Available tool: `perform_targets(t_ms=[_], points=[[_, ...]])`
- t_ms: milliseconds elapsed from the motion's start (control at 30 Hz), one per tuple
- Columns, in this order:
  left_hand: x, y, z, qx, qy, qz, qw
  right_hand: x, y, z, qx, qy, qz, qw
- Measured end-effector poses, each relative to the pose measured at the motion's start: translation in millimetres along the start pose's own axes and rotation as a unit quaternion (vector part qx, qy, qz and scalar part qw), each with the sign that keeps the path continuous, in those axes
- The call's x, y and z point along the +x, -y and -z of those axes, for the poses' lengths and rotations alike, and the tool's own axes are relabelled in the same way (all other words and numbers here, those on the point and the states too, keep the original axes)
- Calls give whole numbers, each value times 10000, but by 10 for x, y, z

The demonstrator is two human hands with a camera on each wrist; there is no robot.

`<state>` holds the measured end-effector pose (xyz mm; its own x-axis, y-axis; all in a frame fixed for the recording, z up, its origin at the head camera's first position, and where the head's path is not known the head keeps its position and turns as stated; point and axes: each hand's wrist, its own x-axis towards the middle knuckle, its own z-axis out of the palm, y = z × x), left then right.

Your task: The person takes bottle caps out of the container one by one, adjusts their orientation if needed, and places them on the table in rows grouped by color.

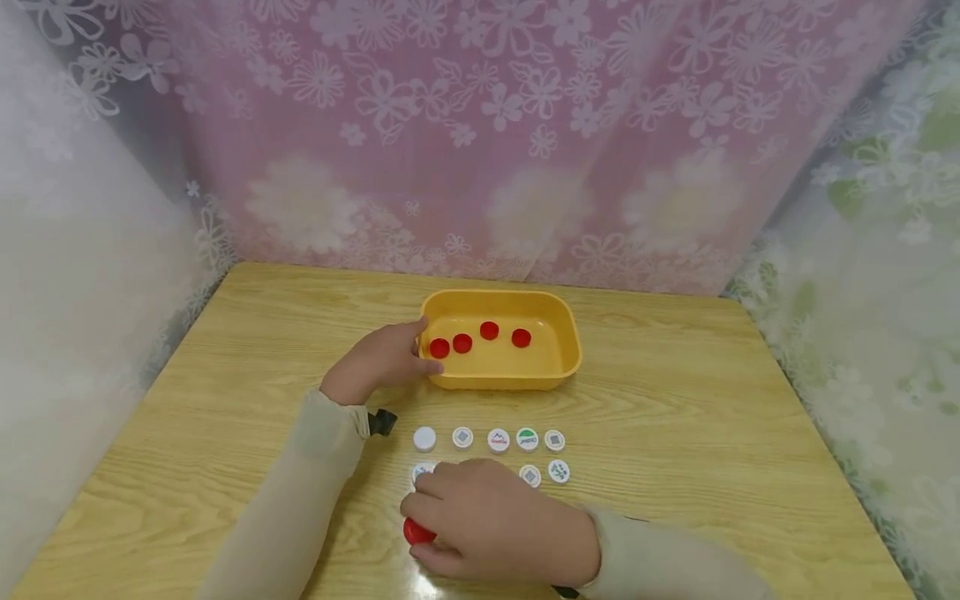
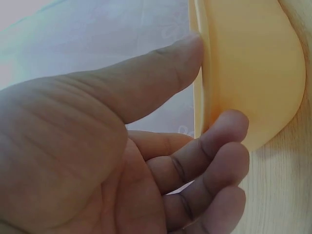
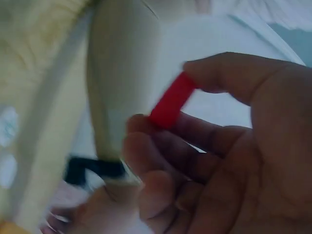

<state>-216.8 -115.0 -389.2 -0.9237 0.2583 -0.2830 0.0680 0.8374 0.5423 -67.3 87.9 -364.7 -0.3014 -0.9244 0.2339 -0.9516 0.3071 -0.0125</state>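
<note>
My left hand (image 1: 381, 360) holds the left end of a yellow plastic basin (image 1: 501, 383). In the left wrist view its thumb lies against the basin's rim (image 2: 206, 63), and the fingers bend around the wall. Several red bottle caps (image 1: 489, 331) lie inside the basin. Nearer my body, my right hand (image 1: 498, 521) pinches one red bottle cap (image 3: 173, 101) between thumb and fingertips, above the table. White round caps with printed tops (image 1: 498, 440) lie in two rows between the basin and my right hand, which hides part of the nearer row.
The wood-grain table (image 1: 675, 400) extends to both sides of the basin. A pink flowered curtain (image 1: 510, 167) hangs behind it, with pale flowered curtains at left and right. A black strap (image 1: 382, 422) shows at my left cuff.
</note>
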Motion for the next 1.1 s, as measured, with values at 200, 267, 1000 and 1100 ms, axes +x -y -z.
perform_targets(t_ms=[200,267,1000,1100], points=[[-13,5,-8,-102,6,9,9999,44,42,-365,-714,675,0,9952],[-14,4,-15,-104,12,-36,9999,44,35,-436,-772,687,-54,9946],[-50,-56,16,79,-38,-39,10000,-97,155,-340,-974,1397,-268,9850],[-49,-58,23,82,-16,-17,10000,-87,158,-316,-733,1666,-263,9829]])
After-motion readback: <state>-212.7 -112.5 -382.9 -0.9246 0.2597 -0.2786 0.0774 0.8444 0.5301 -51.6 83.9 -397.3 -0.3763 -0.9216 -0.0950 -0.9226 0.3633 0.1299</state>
